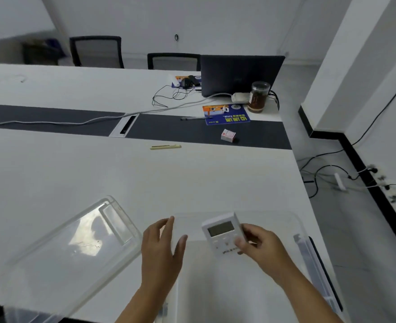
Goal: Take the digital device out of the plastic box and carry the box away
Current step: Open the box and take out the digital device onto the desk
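Note:
A clear plastic box (pixel 304 250) stands open at the near right of the white table. Over its open top, my right hand (pixel 260 250) grips a white digital device (pixel 222 234) with a grey screen, tilted. My left hand (pixel 162 250) rests on the box's left wall (pixel 176 229), thumb and fingers spread over the rim. The box's clear lid (pixel 71 250) lies on the table to the left, reaching past the near edge.
A yellow pen (pixel 165 147) lies mid-table. Farther back are a small white carton (pixel 228 135), a blue mouse pad (pixel 226 114), a dark pen (pixel 195 118), a jar (pixel 258 96), a laptop (pixel 241 74) and cables. The table's right edge (pixel 308 183) drops to the floor with wires.

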`<state>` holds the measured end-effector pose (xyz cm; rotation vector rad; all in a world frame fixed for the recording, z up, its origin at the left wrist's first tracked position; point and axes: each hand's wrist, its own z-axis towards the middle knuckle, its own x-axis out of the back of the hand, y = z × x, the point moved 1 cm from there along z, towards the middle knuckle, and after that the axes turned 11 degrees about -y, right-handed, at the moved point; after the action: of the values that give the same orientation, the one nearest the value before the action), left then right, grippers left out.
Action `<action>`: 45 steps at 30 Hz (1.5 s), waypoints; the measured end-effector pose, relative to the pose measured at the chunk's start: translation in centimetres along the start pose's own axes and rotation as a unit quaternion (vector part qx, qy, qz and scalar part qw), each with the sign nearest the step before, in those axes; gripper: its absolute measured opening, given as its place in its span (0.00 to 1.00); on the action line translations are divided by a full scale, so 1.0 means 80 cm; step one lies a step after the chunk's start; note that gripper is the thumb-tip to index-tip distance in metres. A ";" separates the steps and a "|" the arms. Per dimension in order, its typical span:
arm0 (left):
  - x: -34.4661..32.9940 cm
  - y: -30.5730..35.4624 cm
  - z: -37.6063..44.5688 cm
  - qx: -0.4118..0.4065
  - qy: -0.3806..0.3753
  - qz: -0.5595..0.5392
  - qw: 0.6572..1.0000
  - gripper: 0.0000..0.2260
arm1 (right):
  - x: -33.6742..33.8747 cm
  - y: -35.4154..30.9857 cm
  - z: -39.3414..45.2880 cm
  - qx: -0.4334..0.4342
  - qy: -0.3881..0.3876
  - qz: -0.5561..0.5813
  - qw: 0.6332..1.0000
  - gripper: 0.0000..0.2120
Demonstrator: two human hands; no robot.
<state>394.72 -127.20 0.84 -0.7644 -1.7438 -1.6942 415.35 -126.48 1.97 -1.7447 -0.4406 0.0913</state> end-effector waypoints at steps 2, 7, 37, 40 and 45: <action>0.009 0.024 -0.006 -0.045 -0.033 -0.111 0.992 0.21 | 0.006 -0.012 -0.015 0.031 -0.008 0.065 0.997 0.04; 0.009 0.067 -0.013 -0.041 -0.154 -0.328 0.931 0.11 | 0.007 -0.020 -0.039 0.050 -0.018 0.110 0.993 0.20; 0.002 0.057 -0.047 0.061 -0.302 -0.434 0.846 0.21 | -0.022 -0.014 -0.049 -0.020 0.038 0.189 0.981 0.18; 0.002 0.053 -0.050 0.081 -0.282 -0.453 0.842 0.26 | -0.026 -0.013 -0.050 -0.025 0.028 0.169 0.985 0.14; 0.003 0.056 -0.058 0.082 -0.260 -0.446 0.853 0.18 | -0.038 -0.016 -0.051 -0.021 0.029 0.184 0.982 0.22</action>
<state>397.99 -131.72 4.09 -0.3356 -2.8995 -1.9395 413.49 -131.08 3.55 -1.8496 -0.0718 0.2957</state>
